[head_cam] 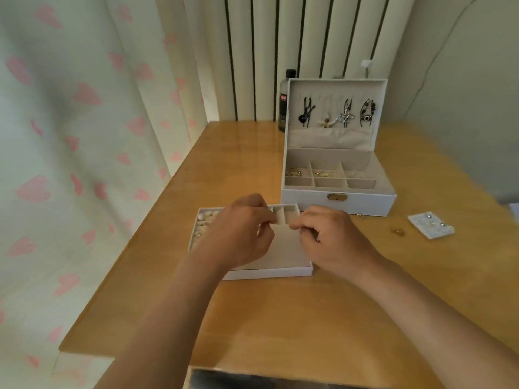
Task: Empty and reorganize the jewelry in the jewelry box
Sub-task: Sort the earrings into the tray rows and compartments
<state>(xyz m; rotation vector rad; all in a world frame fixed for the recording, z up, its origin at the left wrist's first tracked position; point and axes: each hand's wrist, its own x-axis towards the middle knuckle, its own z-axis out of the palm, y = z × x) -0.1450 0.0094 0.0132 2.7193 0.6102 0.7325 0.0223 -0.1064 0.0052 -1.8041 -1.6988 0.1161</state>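
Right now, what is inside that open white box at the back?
In the jewelry box, four pendants hang inside the lid; gold pieces lie in rear compartments. Its front wall partly hides the front compartments.

Left hand point(238, 231), right hand point(331, 240) curled over tray point(269, 273); open jewelry box point(309, 201) beyond.

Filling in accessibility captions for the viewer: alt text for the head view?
A person's left hand and right hand hold curled fingertips close together above a white tray on a wooden table, as if pinching something too small to see. Behind stands an open jewelry box, pendants hanging in its lid.
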